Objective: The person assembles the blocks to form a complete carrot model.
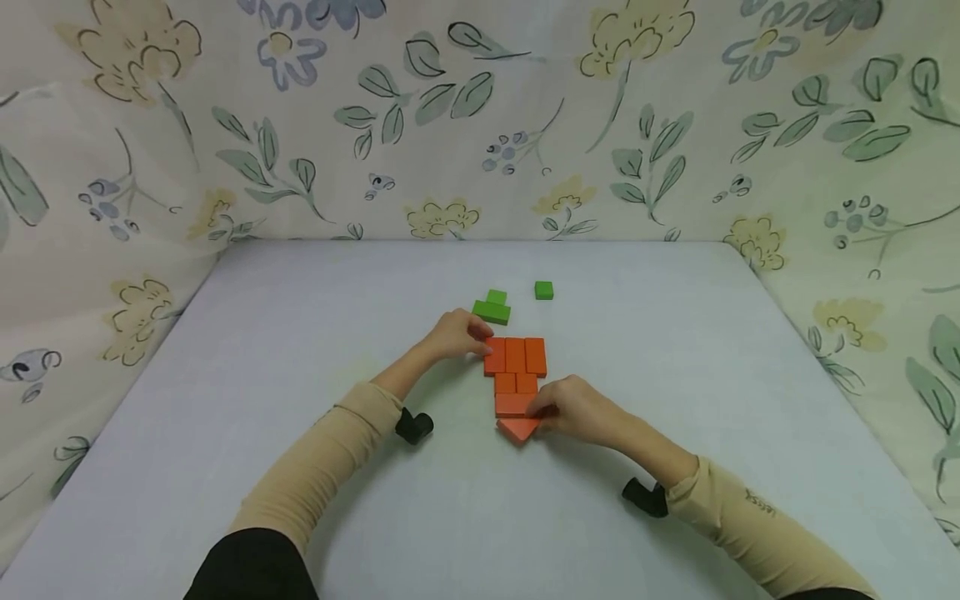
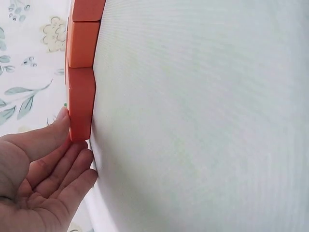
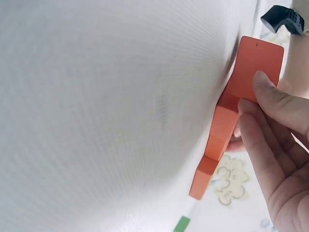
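Note:
In the head view, several orange blocks lie together on the white table. Three upright rectangular blocks (image 1: pixel 515 355) form the top row, above two small square blocks (image 1: pixel 527 383) and a crosswise rectangular block (image 1: pixel 510 405). At the near end is a triangular block (image 1: pixel 517 429), its point toward me. My right hand (image 1: pixel 576 408) pinches its right corner, thumb flat on the orange face (image 3: pixel 260 58) in the right wrist view. My left hand (image 1: pixel 453 333) touches the top row's left block (image 2: pixel 81 104), thumb beside its upper edge, relaxed fingers by its end.
Beyond the orange group lie a long green block (image 1: pixel 491 313) with a small green block (image 1: pixel 497 296) behind it. A separate green cube (image 1: pixel 543 290) sits to their right. Flowered cloth (image 1: pixel 450 117) rises behind the table's far edge. Black wrist cameras (image 1: pixel 415 426) hang beneath both forearms.

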Available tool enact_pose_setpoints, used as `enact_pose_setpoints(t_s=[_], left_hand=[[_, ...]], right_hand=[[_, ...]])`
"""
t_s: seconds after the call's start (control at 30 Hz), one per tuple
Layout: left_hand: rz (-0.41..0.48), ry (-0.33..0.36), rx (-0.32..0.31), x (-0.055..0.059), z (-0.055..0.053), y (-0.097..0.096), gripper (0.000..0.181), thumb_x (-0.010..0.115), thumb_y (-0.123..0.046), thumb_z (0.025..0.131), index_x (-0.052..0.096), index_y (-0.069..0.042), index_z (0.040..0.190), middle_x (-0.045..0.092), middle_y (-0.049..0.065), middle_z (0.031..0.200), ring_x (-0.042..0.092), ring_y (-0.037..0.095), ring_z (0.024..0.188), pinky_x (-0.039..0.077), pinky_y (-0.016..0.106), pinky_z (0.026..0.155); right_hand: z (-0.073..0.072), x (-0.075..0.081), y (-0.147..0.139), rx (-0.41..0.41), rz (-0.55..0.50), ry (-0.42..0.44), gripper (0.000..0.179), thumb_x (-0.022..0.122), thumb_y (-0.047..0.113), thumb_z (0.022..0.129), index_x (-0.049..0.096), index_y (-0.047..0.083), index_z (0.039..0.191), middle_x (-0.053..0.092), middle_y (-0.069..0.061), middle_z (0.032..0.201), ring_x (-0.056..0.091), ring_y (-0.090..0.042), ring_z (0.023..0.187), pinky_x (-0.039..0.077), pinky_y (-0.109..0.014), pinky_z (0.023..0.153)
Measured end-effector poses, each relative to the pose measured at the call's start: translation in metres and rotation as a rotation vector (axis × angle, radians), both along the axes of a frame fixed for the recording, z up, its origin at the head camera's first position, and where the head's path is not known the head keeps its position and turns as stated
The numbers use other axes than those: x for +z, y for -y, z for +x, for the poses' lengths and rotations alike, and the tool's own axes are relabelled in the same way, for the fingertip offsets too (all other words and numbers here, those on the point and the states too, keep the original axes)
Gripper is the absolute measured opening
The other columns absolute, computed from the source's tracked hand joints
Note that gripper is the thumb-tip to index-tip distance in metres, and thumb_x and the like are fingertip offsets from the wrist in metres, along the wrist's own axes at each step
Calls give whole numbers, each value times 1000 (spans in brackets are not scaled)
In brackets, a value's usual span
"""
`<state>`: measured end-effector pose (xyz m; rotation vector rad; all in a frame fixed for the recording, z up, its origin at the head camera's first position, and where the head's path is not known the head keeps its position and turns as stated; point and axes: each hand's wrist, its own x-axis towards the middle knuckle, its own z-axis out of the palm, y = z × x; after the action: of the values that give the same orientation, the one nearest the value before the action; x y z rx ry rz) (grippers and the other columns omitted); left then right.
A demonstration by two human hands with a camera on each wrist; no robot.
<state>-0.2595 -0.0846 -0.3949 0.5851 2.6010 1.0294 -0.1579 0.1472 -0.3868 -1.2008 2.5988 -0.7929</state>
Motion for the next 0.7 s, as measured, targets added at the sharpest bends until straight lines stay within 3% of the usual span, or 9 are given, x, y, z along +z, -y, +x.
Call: enact_pose_setpoints(t_s=[0.37, 0.7], left_hand=[[27, 40, 52, -1, -1, -4, 31, 77, -8, 83, 70, 2, 111, 71, 12, 103, 62, 23, 98, 49, 32, 85], [16, 75, 80, 1, 0, -6, 29, 77, -7, 82, 71, 1, 110, 70, 11, 104, 62, 24, 100, 48, 34, 89]], right_hand=[[-3, -2, -1, -54, 22, -23, 15, 81, 1, 76, 76, 4, 90, 71, 2, 82, 63, -10, 75, 53, -23, 70], [-3, 1, 1, -90, 53, -66, 13, 82, 2, 75, 75, 4, 86, 69, 3, 77, 58, -8, 69, 51, -21, 66]])
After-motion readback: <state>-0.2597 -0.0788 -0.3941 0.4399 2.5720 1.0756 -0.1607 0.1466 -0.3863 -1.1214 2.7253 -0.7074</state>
